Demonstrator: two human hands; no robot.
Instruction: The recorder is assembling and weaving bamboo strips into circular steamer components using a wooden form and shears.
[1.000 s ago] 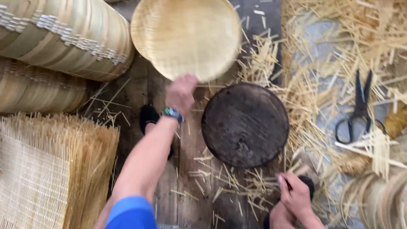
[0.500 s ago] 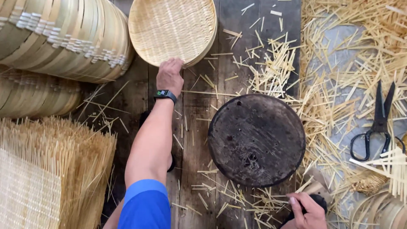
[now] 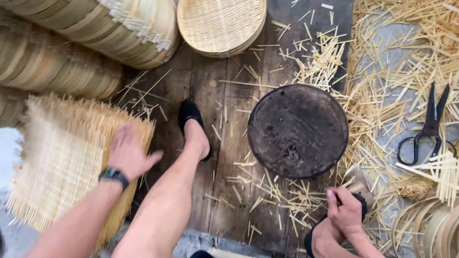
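The left hand [image 3: 129,153] hovers spread open and blurred over the stack of woven bamboo mats [image 3: 62,157] piled within easy reach on the floor, gripping nothing. The right hand [image 3: 345,210] is curled shut by the shoe; whether it holds anything I cannot tell, and the round dark block [image 3: 297,130] sits between the feet

My left hand [image 3: 129,153] is bare, and its wrist carries a dark wristwatch [image 3: 114,175] on a black band with a small teal accent at the edge; the forearm below it is unsleeved. My right hand [image 3: 345,210] is likewise bare, with no ring, band or sleeve visible. My left leg is uncovered from knee to ankle and ends in a low-cut black slip-on shoe [image 3: 190,114]; a second black shoe [image 3: 315,234] shows partly beneath my right hand.
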